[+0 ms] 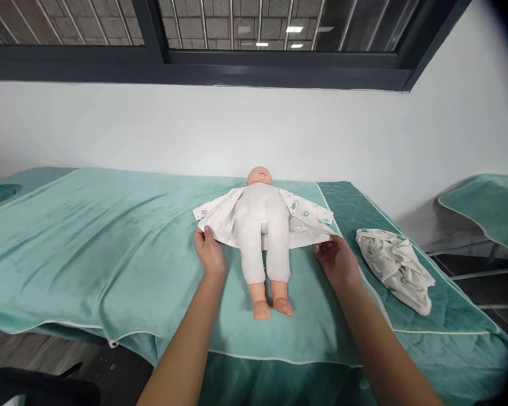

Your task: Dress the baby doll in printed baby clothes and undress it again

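A baby doll [263,225] with a white cloth body lies on its back on a green bed cover [152,270], head toward the wall and bare feet toward me. Its patterned white jacket [307,211] is spread open, the sleeves stretched out to both sides. At the jacket's lower left corner, my left hand [210,252] pinches the hem between thumb and fingers. The lower right corner of the hem is held by my right hand [336,260], its fingers partly curled beneath the cloth.
A crumpled patterned white cloth [394,269] lies on the darker green mattress [432,344] at the right. Behind the bed stands a white wall [152,127] below a dark-framed window [288,73]. A black object [38,386] is at the bottom left.
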Available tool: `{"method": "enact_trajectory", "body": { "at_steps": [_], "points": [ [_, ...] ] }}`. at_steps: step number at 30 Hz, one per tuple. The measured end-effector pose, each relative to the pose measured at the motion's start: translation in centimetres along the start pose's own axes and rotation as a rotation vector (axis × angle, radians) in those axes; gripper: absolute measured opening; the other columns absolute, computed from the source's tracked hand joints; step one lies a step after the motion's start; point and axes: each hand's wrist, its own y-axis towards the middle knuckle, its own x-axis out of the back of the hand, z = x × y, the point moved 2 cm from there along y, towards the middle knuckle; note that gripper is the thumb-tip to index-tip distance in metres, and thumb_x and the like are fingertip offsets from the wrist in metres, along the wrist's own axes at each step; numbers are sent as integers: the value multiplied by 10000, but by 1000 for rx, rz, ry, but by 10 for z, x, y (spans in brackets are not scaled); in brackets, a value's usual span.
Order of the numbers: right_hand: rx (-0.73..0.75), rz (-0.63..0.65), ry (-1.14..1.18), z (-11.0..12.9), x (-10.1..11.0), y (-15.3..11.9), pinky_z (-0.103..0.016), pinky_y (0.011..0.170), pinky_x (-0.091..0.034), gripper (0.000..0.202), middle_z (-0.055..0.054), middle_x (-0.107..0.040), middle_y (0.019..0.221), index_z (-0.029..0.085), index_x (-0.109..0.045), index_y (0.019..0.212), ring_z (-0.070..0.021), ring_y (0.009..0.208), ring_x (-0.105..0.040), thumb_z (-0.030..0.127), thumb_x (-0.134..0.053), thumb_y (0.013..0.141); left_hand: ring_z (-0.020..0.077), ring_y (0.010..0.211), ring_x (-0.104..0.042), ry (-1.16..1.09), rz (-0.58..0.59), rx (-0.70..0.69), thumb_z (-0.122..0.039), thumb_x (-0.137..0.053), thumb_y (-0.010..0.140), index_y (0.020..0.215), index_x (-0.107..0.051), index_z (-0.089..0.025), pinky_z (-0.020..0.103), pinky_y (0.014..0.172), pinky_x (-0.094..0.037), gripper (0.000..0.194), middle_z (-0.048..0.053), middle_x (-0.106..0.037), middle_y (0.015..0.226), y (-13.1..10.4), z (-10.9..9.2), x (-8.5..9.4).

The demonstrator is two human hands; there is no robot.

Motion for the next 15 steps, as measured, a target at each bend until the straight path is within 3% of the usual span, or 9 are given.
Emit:
{"method": "enact_trajectory", "body": {
  "at_steps": [4,7,11,15],
  "points": [
    [-97,27,-61,6,14,-7,-298,548,-549,194,-2,-628,701,214,-587,824,-164,617,-614,403,-619,793,120,817,-540,97,-21,-50,-366,-552,911,960,-533,-203,243,735,-448,171,11,-565,903,0,-1,2],
    [-20,41,-231,5,10,-18,-286,528,-519,300,-20,-614,707,204,-578,748,-165,623,-603,486,-570,848,115,823,-523,110,-17,-57,-326,-542,908,1036,-473,-221,253,755,-439,180,6,-516,941,-1,-2,3],
    [355,-29,-648,2,1,-34,-285,554,-463,333,-7,-588,695,211,-578,771,-161,620,-549,517,-538,896,109,795,-457,230,-52,-162,-162,-574,831,1095,-432,-231,261,777,-413,308,-21,-419,894,-5,-8,5],
    [820,117,-1103,-1,-16,-41,-418,890,-480,198,-100,-656,1085,212,-621,1059,-259,1029,-580,313,-521,921,133,836,-464,407,30,-352,-110,-530,821,1120,-463,-209,291,793,-420,322,13,-428,971,-16,-18,4]
  ]
}}
